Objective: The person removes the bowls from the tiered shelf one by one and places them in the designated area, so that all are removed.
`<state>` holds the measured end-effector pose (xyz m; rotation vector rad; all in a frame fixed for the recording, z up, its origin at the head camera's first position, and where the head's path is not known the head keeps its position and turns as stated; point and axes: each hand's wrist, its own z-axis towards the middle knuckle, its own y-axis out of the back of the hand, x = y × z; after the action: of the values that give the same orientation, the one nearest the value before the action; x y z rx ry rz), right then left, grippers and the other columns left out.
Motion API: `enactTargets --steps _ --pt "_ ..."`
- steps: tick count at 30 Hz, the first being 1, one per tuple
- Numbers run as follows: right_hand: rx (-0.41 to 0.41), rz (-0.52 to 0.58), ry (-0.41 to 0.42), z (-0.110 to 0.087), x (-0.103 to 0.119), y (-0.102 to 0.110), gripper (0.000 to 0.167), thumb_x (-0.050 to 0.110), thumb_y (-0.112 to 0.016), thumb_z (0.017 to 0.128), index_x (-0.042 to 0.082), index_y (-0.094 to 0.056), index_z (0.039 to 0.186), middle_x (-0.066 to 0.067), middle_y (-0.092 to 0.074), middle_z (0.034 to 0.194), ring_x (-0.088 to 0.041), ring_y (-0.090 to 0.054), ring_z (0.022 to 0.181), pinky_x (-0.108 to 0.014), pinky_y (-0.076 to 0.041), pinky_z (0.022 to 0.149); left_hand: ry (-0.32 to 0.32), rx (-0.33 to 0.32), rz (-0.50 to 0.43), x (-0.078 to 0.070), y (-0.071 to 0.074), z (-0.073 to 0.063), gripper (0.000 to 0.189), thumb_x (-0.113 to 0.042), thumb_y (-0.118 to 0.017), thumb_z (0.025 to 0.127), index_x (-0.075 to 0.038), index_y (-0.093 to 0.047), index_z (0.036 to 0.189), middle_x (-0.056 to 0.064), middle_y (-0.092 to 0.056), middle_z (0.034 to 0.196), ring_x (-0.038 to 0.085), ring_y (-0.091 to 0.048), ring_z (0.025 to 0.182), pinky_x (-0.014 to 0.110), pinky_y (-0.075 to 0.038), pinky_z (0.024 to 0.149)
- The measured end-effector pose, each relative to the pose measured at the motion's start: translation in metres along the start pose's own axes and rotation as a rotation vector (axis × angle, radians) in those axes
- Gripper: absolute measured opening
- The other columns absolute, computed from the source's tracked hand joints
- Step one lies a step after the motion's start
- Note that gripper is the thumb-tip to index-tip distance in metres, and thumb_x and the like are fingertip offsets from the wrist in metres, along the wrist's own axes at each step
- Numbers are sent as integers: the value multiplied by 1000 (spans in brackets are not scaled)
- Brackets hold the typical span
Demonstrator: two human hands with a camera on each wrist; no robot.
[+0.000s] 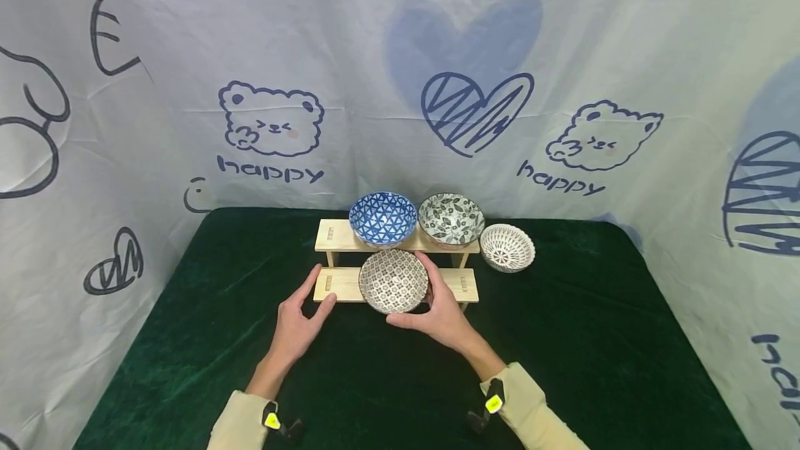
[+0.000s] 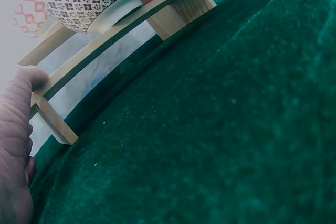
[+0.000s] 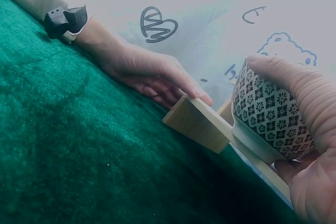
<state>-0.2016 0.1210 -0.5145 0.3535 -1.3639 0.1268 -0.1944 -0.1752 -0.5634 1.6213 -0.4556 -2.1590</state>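
Note:
A bowl with a small dark flower pattern (image 1: pixel 394 281) sits on the lower step of the two-step wooden display stand (image 1: pixel 344 276). My right hand (image 1: pixel 442 311) grips it from the right, thumb at the near rim and fingers around the far side. In the right wrist view, the thumb lies along the wall of the patterned bowl (image 3: pixel 270 114), with the other fingers low by its foot. My left hand (image 1: pixel 296 325) holds the left end of the lower step, thumb on the front edge and forefinger at the back. In the left wrist view its thumb tip presses the wooden board (image 2: pixel 79 69).
On the upper step stand a blue-and-white bowl (image 1: pixel 382 219) and a leaf-patterned bowl (image 1: pixel 451 219). A smaller scalloped bowl (image 1: pixel 507 248) lies right of the stand. Dark green cloth (image 1: pixel 581 339) covers the table; a printed curtain (image 1: pixel 375 54) hangs behind.

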Motion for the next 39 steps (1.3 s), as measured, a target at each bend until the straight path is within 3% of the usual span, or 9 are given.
enactTargets --steps 4,11,21,31,39 --pt "0 -4 2 0 0 0 116 19 -94 76 18 -21 166 -10 -37 163 -27 -46 144 -41 -41 117 -5 -1 -1 0 0 0 69 -34 -69 102 -9 -41 161 7 -43 164 32 -43 149 59 -34 121" --pt "1 -6 -4 1 -1 0 117 18 -95 76 18 -20 166 -10 -37 163 -27 -47 142 -31 -45 112 -9 -7 -10 0 0 0 69 -33 -69 102 -10 -41 161 6 -43 163 30 -44 149 57 -34 122" --pt "5 10 11 1 -1 0 116 19 -94 77 18 -20 166 -11 -37 163 -29 -47 143 -49 -41 116 -8 -3 -9 0 -1 0 70 -36 -69 102 -10 -41 161 7 -43 164 31 -43 150 58 -34 122" --pt "-7 10 13 0 0 0 115 19 -94 76 17 -22 166 -11 -38 163 -29 -47 144 -33 -43 114 -9 -7 -15 2 -2 0 70 -36 -69 102 -10 -41 161 5 -43 164 30 -43 150 57 -34 122" --pt "-9 12 11 0 -1 0 115 19 -95 76 17 -22 166 -10 -37 163 -28 -45 145 -31 -41 116 -6 -4 -14 3 -2 0 70 -36 -68 103 -10 -40 161 6 -43 164 30 -42 150 58 -33 122"
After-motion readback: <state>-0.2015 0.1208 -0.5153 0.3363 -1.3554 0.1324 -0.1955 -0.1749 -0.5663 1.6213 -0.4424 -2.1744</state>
